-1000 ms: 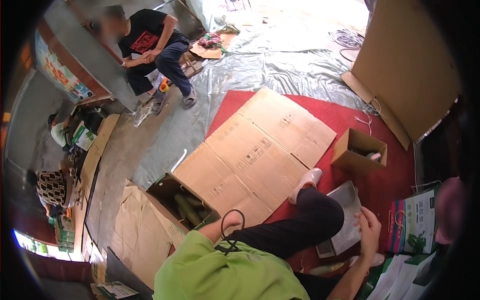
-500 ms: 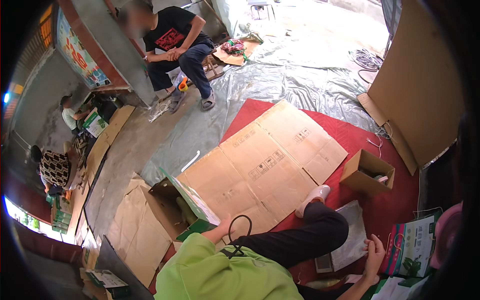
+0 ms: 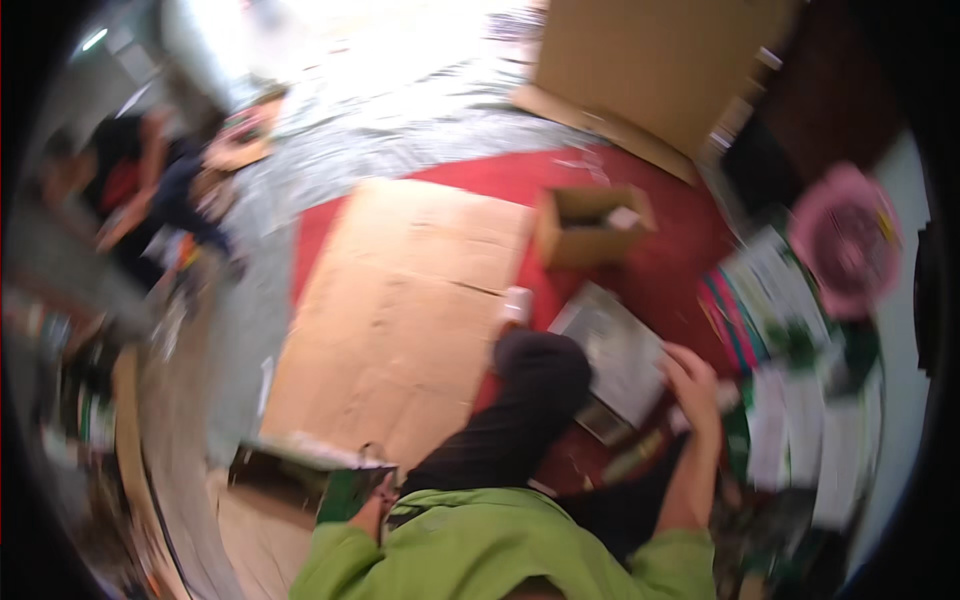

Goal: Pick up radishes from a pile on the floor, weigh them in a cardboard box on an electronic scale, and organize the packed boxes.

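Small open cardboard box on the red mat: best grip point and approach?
Pinch the near side wall of the small cardboard box at its top rim, coming from above. It sits upright on the red mat with its top open and walls exposed; the picture is blurred, so flap detail is unclear.

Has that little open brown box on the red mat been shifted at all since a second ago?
No. The box sits on the red mat just off the flat cardboard's right edge, as before; only the camera swung.

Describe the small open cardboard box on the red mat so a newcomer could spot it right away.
Start at the large flattened cardboard sheet lying on the red mat. Just off its far right corner stands the small open cardboard box. It is the only upright brown box on the mat, farther out than the grey sheet that the right hand touches.
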A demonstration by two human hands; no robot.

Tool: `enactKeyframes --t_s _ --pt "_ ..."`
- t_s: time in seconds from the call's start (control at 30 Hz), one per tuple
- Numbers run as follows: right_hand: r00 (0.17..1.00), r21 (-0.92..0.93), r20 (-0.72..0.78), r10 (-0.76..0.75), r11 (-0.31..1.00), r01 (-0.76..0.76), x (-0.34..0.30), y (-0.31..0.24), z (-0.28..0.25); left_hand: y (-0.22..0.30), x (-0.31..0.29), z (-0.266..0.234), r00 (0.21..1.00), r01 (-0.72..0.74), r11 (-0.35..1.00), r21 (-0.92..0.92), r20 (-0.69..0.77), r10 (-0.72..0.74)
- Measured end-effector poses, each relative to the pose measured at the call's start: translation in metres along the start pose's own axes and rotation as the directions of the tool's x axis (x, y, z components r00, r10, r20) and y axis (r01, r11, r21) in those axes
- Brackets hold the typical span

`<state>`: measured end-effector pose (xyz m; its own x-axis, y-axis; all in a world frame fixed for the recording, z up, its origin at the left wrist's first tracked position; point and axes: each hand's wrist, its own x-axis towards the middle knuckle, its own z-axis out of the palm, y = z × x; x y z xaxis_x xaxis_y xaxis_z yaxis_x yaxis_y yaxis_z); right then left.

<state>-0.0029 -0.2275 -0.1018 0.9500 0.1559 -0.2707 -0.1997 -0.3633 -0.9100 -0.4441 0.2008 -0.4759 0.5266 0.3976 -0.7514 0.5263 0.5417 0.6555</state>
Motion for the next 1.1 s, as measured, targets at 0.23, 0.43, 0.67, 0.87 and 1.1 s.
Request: enactKeyframes --t_s 0.23,0.43,0.67,0.87,1.1 --pt "0.99 -0.083 -0.049 -0.131 0.988 0.127 -0.019 0.024 -0.043 0.065 0.031 0.131 0.912 -0.001 0.886 0.464 0.364 -0.189" --pt "0.976 -0.107 -0.184 -0.113 0.99 0.095 -0.053 0.031 -0.09 0.095 0.053 0.174 0.882 -0.171 0.783 0.599 0.446 -0.149" --pt "0.812 0.054 -0.584 -0.005 0.998 0.044 -0.089 0.104 -0.189 0.131 0.066 0.172 0.87 -0.346 0.694 0.632 0.494 -0.016" --pt "0.343 0.313 -0.906 0.246 0.937 0.157 -0.145 0.172 -0.294 0.215 0.04 0.117 0.845 -0.473 0.611 0.634 0.523 0.112" --pt "-0.196 0.378 -0.877 0.439 0.881 0.285 -0.242 0.244 -0.422 0.345 -0.021 0.283 0.706 -0.7 0.475 0.534 0.418 0.571"
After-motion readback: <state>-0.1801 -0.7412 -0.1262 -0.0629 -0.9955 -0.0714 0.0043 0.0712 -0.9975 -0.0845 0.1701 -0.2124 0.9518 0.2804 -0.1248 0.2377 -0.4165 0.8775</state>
